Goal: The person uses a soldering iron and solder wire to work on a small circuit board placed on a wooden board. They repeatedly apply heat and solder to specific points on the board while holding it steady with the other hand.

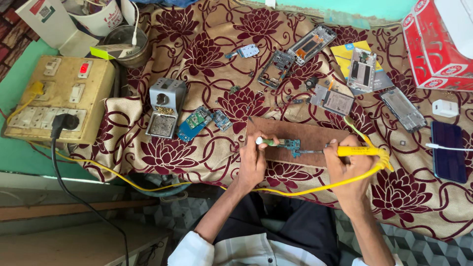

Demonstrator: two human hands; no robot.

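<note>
My left hand point(253, 162) grips a small green-handled tool point(266, 142) with a white end, pointing it at a blue-green circuit board point(290, 146). That board lies on a brown wooden block point(295, 133) on the flowered cloth. My right hand point(347, 165) is closed around a yellow soldering iron point(357, 150), whose metal tip reaches left to the board. The iron's yellow cord point(305, 189) loops under my wrists toward the left.
A soldering iron stand point(166, 107) and loose circuit boards point(197, 122) lie left of the block. Several phone frames and parts point(315, 42) are spread behind it. A switchboard point(59, 96) sits far left, a red box point(436, 47) and dark phone point(448, 150) right.
</note>
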